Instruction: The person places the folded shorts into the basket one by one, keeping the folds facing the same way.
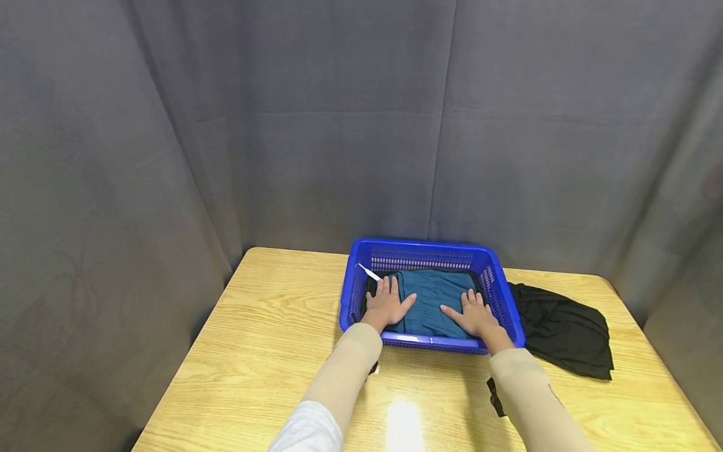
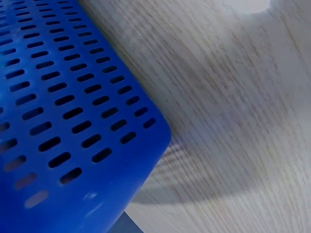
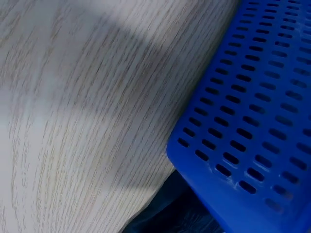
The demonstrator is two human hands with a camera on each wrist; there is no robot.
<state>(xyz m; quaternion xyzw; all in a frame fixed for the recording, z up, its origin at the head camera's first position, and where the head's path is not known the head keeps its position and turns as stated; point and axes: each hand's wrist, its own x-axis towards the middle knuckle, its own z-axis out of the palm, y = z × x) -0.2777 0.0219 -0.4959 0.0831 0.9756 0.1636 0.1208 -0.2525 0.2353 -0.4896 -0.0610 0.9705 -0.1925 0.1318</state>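
Observation:
A blue plastic basket [image 1: 429, 341] with slotted walls stands on the wooden table. Inside it lies a folded teal garment [image 1: 432, 301], with dark cloth showing around its edges. My left hand [image 1: 386, 306] rests on the garment's left part, fingers spread and straight. On the right part my right hand [image 1: 474, 317] lies flat, its thumb pointing inward. Both wrist views show only the basket's outer wall [image 2: 73, 97] and the tabletop; neither hand appears there.
A black garment [image 1: 565, 329] lies on the table right of the basket. A thin white object [image 1: 369, 272] sticks up at the basket's left inside. Grey curtains [image 1: 339, 125] hang behind and beside the table [image 1: 265, 326].

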